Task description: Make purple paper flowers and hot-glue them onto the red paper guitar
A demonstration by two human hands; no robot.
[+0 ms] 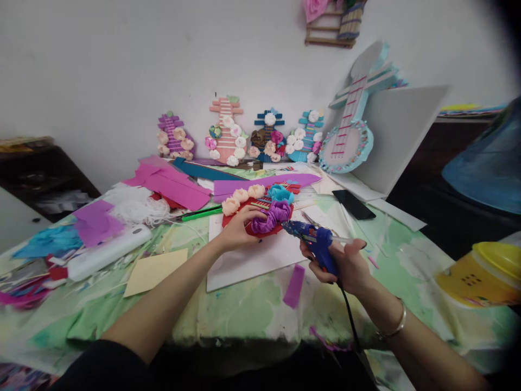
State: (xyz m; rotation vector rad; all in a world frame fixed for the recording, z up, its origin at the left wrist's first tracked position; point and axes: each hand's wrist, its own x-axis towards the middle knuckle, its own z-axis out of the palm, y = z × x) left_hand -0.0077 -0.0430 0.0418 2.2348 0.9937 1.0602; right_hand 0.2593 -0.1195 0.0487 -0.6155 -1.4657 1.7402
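Observation:
A red lute-shaped craft piece (228, 219) lies on a white board (236, 271). Cream flowers (241, 196) line its left side, a blue flower (280, 193) sits at its upper right, and purple flowers (272, 216) are at its lower right. My left hand (239, 231) is closed round the lower edge of the piece, fingers against a purple flower; the fingertips are partly hidden. In my right hand (342, 263) is a blue glue gun (321, 244), its nozzle pointing left, close beside the purple flowers. A clear glue stick sticks out of its back.
Decorated lute shapes (226, 130) lean on the wall behind. A black phone (353, 204) and scissors lie right of the board. Left are pink paper (171, 182), white string (140, 209) and a white box (109, 252). A yellow bucket (480, 277) stands far right.

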